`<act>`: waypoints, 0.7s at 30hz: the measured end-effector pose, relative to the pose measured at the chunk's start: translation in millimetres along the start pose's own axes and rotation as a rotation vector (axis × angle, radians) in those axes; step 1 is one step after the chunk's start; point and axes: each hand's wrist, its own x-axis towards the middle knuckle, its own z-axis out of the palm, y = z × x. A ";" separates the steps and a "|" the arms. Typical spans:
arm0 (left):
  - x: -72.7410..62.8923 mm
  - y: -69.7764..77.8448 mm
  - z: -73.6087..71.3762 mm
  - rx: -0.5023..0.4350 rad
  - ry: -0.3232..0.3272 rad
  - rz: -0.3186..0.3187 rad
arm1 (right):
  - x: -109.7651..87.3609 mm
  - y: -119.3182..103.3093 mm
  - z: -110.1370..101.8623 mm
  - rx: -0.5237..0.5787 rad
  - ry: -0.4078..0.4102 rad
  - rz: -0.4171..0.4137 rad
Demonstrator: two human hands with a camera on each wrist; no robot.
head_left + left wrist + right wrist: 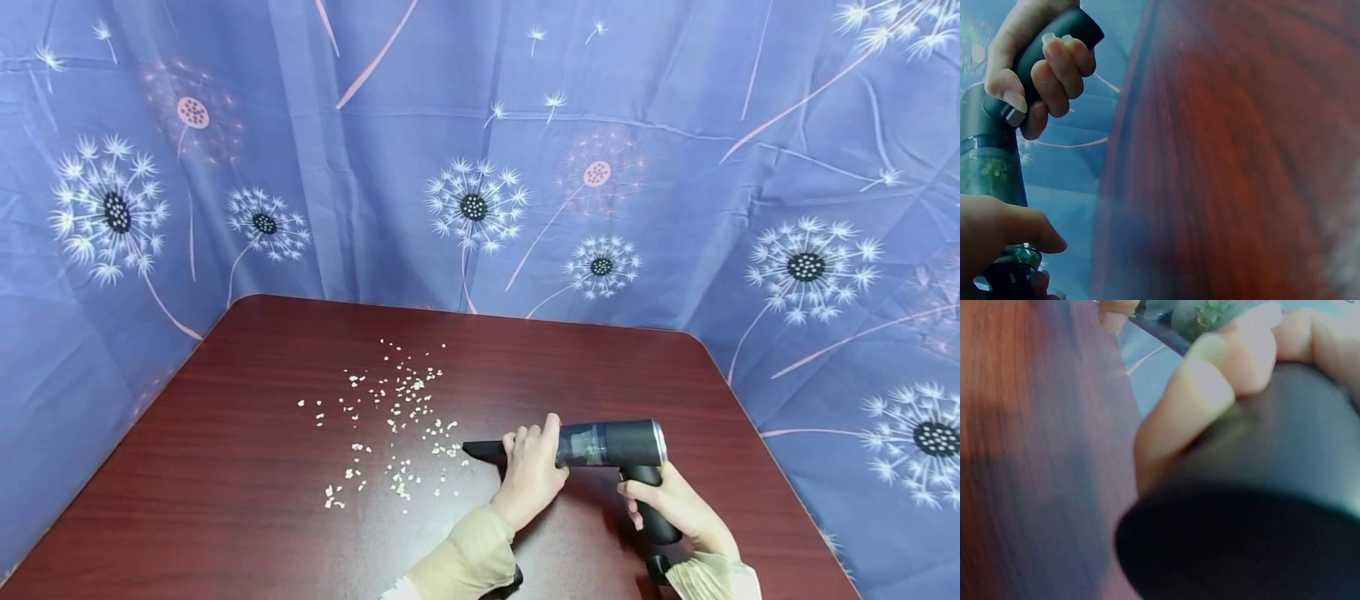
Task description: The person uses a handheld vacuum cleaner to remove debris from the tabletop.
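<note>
A black handheld vacuum cleaner [630,442] lies level across the head view, its flat nozzle [483,450] pointing left. My right hand [686,508] grips its handle [1060,47], fingers wrapped round it and the thumb near a small silver button [1015,117] in the left wrist view. With my left hand [531,471] I hold the front of the vacuum, between the nozzle and the see-through dust cup [583,444]. Pale bits [994,175] show inside that cup. Small white paper scraps [408,400] lie scattered left of the nozzle, the nearest ones right at its tip.
The dark red wooden table [262,350] has rounded far corners. A blue curtain [390,208] with dandelion prints hangs along its back and sides. Close to my sleeves at the near edge are black objects [658,569], partly hidden.
</note>
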 end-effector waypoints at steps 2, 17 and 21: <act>-2.1 -0.3 -1.9 0.004 -0.013 -0.011 | -0.4 -1.0 0.8 0.002 -0.010 0.024; -29.5 0.1 -18.4 -0.094 -0.059 -0.037 | -9.0 -5.0 3.2 0.034 -0.140 0.028; -36.8 -0.2 -21.6 -0.112 -0.047 -0.037 | -9.2 -5.7 3.9 0.035 -0.179 0.008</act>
